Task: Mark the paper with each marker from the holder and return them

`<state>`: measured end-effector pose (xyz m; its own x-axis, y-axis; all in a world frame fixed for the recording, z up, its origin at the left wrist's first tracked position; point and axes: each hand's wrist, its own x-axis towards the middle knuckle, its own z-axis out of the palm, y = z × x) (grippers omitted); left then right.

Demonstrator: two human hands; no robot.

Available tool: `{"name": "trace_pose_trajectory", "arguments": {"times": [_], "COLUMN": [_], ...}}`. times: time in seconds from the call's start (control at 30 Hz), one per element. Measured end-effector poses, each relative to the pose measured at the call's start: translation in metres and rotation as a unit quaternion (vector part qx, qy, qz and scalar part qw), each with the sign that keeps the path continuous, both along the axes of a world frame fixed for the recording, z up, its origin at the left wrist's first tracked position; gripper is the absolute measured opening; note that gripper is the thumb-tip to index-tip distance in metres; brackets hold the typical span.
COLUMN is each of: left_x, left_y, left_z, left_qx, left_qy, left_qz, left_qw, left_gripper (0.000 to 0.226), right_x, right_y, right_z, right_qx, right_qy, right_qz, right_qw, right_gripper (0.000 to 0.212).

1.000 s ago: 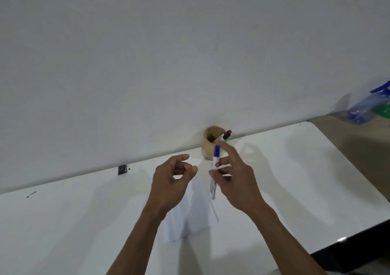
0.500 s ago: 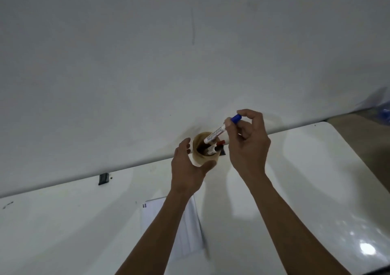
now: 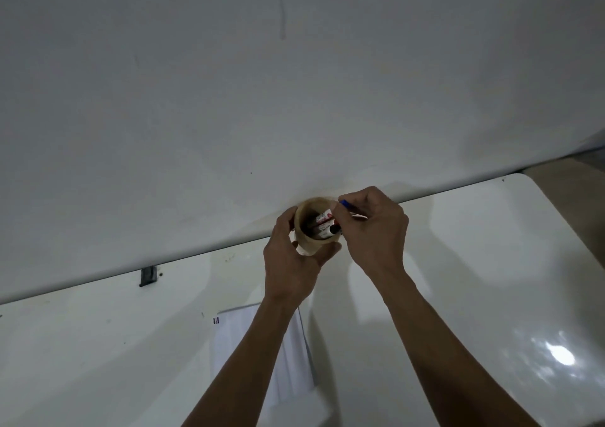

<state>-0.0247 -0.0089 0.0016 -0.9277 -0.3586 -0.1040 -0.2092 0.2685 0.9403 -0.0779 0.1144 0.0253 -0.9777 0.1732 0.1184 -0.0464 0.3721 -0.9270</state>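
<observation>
My left hand (image 3: 291,263) wraps the holder (image 3: 309,243), fingers curled behind its far side, thumb across the near wall. Holder is a tan cup at the back edge of the table (image 3: 474,263), tipped w/ its mouth toward me, right up against the wall (image 3: 294,82).

My right hand (image 3: 373,230) sits just right of the rim, fingers curled & pinched on the blue marker (image 3: 346,204). Only its blue end shows above my knuckles; rest is hidden by the hand, so can't tell how far it's in the cup.

Inside the holder: a red marker (image 3: 324,216) & a black marker (image 3: 329,229), both lying across the opening, caps toward the right rim.

Paper (image 3: 235,344) lies flat on the table nearer to me, well apart from the holder, partly under my left forearm. Small coloured mark at its top-left corner. A small dark clip (image 3: 148,276) sits at the table's back edge, far left.
</observation>
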Motion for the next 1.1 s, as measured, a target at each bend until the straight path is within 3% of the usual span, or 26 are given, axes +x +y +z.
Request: {"name": "trace_pose_trajectory", "arguments": {"times": [0.6, 0.8, 1.1], "left_x": [0.001, 0.012, 0.063], "left_y": [0.001, 0.001, -0.008], "left_z": [0.003, 0.013, 0.033], "left_qx": [0.008, -0.025, -0.057], "left_qy": [-0.009, -0.034, -0.005], "left_qz": [0.002, 0.022, 0.091], "left_qw": [1.000, 0.999, 0.994], "left_gripper": [0.076, 0.094, 0.071], "right_x": [0.007, 0.014, 0.045], "right_y": [0.003, 0.015, 0.018], "right_z": [0.010, 0.020, 0.023], "right_qx": [-0.010, -0.034, -0.070], "right_qy": [-0.022, -0.031, -0.012], "right_qz": [0.008, 0.024, 0.031], "right_qw": [1.000, 0.999, 0.997], "right_gripper": [0.021, 0.026, 0.028]}}
